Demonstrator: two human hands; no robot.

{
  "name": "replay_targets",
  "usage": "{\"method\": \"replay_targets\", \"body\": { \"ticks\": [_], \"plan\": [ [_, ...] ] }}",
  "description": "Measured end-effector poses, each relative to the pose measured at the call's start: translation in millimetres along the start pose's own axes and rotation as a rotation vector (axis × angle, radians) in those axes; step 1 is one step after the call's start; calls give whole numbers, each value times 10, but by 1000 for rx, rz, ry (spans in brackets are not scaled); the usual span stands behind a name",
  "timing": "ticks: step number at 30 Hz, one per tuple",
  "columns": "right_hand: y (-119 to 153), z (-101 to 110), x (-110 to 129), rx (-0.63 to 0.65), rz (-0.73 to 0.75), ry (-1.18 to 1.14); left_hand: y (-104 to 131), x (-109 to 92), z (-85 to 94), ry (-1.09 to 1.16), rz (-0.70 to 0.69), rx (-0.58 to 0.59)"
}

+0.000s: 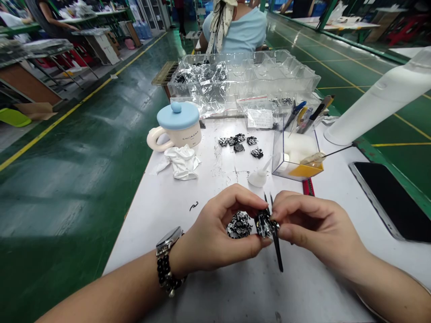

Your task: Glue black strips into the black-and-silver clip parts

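Between the thumb and fingers of my left hand is a small black-and-silver part. My right hand pinches at the right edge of the same part with thumb and forefinger. Black tweezers run past the part beside the right fingertips, points away from me; whether they are held or lie on the table I cannot tell. Behind my left hand a heap of similar small parts lies on the white table, partly covered by the fingers. Farther back are several more loose parts.
A blue-lidded mug and crumpled tissue stand at left. Beyond my hands are a small dropper bottle and a clear pen box. A phone and white bottle are right; plastic trays and a seated person are ahead.
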State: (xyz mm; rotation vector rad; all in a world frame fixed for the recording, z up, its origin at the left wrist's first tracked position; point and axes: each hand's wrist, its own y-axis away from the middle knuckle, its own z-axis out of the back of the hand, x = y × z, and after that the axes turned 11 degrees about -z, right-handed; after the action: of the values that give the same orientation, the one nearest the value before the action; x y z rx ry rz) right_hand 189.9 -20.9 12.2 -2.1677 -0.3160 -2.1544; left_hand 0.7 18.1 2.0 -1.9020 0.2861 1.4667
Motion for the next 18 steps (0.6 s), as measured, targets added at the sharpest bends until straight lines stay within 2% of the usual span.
{"method": "replay_targets", "body": {
  "ticks": [8,11,18],
  "plan": [
    [-15,-22,-39,12,-18,-98,6,15,-2,-10,-13,15],
    [-16,-27,-37,-4,-15,-38,14,20,-4,-16,-20,16],
    [14,-9,-62,-117,247,333,3,11,-14,-70,-13,-9]
  ]
}}
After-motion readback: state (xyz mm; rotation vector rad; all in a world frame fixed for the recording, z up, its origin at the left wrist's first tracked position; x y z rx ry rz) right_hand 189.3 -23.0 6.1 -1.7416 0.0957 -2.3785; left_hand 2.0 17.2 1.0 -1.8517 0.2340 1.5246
